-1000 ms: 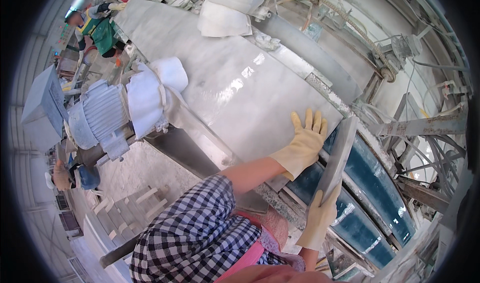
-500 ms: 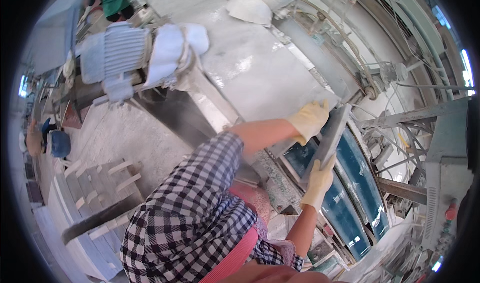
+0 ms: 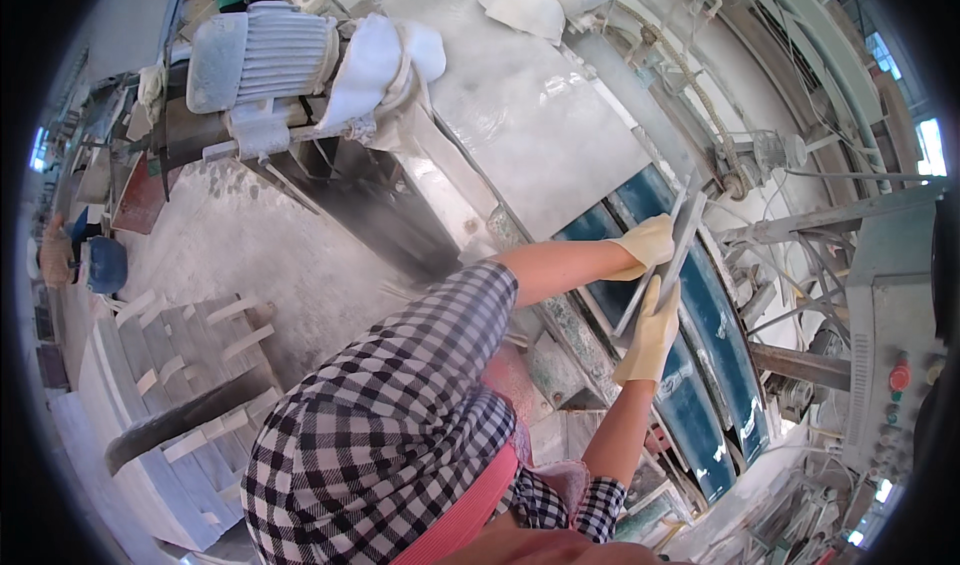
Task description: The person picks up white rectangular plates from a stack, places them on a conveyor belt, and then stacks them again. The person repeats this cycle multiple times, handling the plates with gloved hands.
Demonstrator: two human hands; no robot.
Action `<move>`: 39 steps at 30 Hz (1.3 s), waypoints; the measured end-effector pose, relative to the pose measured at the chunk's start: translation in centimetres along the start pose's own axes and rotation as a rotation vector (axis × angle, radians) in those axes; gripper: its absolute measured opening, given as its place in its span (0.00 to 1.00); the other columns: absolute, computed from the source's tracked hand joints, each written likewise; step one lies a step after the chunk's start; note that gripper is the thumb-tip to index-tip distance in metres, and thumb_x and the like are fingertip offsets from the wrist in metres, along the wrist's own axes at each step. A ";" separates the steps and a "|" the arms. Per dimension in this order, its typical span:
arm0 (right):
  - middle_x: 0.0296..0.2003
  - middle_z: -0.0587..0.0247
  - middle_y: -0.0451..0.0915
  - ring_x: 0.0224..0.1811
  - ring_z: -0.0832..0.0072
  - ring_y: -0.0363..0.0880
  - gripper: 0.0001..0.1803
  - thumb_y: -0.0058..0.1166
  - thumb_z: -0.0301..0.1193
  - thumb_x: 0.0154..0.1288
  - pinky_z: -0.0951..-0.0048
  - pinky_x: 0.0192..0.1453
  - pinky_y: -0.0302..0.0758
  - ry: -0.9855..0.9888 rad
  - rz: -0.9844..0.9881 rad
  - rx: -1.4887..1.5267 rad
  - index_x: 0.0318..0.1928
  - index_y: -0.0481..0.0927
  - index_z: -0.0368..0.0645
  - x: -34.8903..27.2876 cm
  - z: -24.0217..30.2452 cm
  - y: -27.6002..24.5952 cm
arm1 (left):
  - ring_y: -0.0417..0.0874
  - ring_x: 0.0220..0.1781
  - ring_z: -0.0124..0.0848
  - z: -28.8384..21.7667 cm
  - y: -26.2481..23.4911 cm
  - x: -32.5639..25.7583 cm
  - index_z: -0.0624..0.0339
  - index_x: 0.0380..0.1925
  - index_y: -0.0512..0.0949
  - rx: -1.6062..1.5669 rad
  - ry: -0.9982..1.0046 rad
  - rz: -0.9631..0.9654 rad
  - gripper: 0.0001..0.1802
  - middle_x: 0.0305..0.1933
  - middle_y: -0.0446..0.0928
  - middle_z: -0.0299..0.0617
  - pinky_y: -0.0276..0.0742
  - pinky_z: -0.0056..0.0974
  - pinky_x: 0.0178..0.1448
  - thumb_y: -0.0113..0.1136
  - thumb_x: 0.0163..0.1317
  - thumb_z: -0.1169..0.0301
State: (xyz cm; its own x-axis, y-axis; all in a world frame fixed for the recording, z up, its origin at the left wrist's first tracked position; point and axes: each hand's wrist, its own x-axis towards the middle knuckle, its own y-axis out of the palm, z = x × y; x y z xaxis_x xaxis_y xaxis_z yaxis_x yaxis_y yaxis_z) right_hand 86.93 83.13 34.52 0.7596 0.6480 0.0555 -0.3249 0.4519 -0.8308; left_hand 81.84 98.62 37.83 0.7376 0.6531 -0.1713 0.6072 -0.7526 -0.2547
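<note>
Two thin grey slabs stand tilted on edge, close together, above the blue belts. My left hand [image 3: 648, 245], in a pale yellow rubber glove, is closed on the nearer slab [image 3: 632, 310]; some fingers are hidden behind it. Lower down, my right hand [image 3: 650, 337], gloved alike, grips the lower part of the other slab [image 3: 684, 240], thumb up along its face. Whether the right hand also touches the nearer slab I cannot tell. Under them run wet dark-blue belts [image 3: 708, 310]. Beyond lies a broad, wet grey slab surface [image 3: 540, 115].
A ribbed motor [image 3: 285, 55] with white cloth stands at the upper left. Stacked slabs with spacer strips [image 3: 180, 385] are at the lower left. A control box [image 3: 890, 365] with a red button stands at the right. A person in green is partly visible at the top left.
My left hand, apart from the slab before, has come down and closed on a second slab beside the first. More blue belt shows at the grey surface's near edge. The view has shifted slightly.
</note>
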 end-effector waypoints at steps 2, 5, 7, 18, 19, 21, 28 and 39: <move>0.52 0.31 0.80 0.57 0.39 0.78 0.39 0.48 0.55 0.73 0.50 0.58 0.75 0.033 0.036 -0.001 0.73 0.62 0.44 0.0 -0.2 -0.6 | 0.76 0.61 0.57 0.2 0.4 -0.3 0.68 0.45 0.75 -0.016 0.054 0.063 0.16 0.53 0.76 0.64 0.72 0.51 0.61 0.51 0.65 0.66; 0.52 0.27 0.78 0.57 0.36 0.77 0.39 0.51 0.53 0.72 0.49 0.58 0.74 0.021 0.043 0.014 0.74 0.61 0.43 0.3 -0.6 -1.2 | 0.77 0.59 0.52 2.0 -2.1 0.1 0.69 0.47 0.75 0.099 0.090 0.203 0.20 0.53 0.76 0.62 0.72 0.50 0.61 0.57 0.63 0.62; 0.51 0.29 0.79 0.56 0.36 0.78 0.38 0.49 0.52 0.72 0.48 0.57 0.74 0.030 0.046 -0.003 0.74 0.60 0.45 0.4 -0.9 -1.2 | 0.78 0.62 0.55 4.0 -5.0 1.4 0.71 0.52 0.77 0.871 0.266 0.052 0.24 0.56 0.77 0.63 0.72 0.54 0.65 0.59 0.60 0.63; 0.49 0.35 0.82 0.52 0.40 0.80 0.37 0.46 0.52 0.73 0.49 0.54 0.75 0.115 -0.022 -0.089 0.75 0.59 0.50 -0.1 -2.0 0.2 | 0.61 0.71 0.76 5.1 -5.8 4.5 0.78 0.69 0.60 1.344 -0.147 -0.047 0.51 0.72 0.58 0.75 0.59 0.81 0.64 0.71 0.48 0.63; 0.50 0.35 0.82 0.52 0.40 0.81 0.36 0.46 0.52 0.73 0.49 0.54 0.75 0.096 -0.050 -0.085 0.75 0.60 0.50 0.0 -2.2 0.3 | 0.65 0.69 0.73 4.3 -6.1 4.4 0.77 0.65 0.64 1.293 -0.133 -0.017 0.48 0.69 0.63 0.72 0.63 0.75 0.62 0.73 0.46 0.65; 0.50 0.35 0.81 0.52 0.40 0.80 0.36 0.46 0.52 0.73 0.49 0.54 0.76 0.068 -0.077 -0.076 0.74 0.61 0.49 0.1 -2.7 0.5 | 0.74 0.63 0.66 2.6 -6.9 3.9 0.76 0.58 0.72 1.185 -0.115 0.071 0.42 0.61 0.73 0.67 0.73 0.64 0.58 0.77 0.42 0.69; 0.43 0.33 0.83 0.45 0.37 0.82 0.38 0.42 0.59 0.72 0.44 0.50 0.77 0.103 -0.050 -0.188 0.72 0.64 0.47 0.4 -2.9 0.5 | 0.86 0.49 0.56 0.9 -11.6 3.1 0.73 0.43 0.81 0.135 0.146 0.049 0.21 0.45 0.82 0.66 0.80 0.51 0.50 0.56 0.57 0.66; 0.59 0.34 0.77 0.57 0.42 0.79 0.46 0.51 0.57 0.68 0.52 0.60 0.75 0.159 0.051 -0.070 0.75 0.57 0.41 -0.1 -1.0 -1.7 | 0.85 0.48 0.50 2.9 0.5 1.9 0.69 0.49 0.80 -0.116 -0.005 0.188 0.22 0.45 0.82 0.61 0.79 0.47 0.54 0.54 0.62 0.62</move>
State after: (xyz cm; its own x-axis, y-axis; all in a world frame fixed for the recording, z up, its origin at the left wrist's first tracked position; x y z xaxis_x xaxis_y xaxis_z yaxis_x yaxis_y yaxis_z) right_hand 87.97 81.65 35.41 0.8243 0.5616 -0.0713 -0.3296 0.3737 -0.8670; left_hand 82.65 99.72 34.59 0.8399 0.5005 -0.2098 0.4892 -0.8656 -0.1067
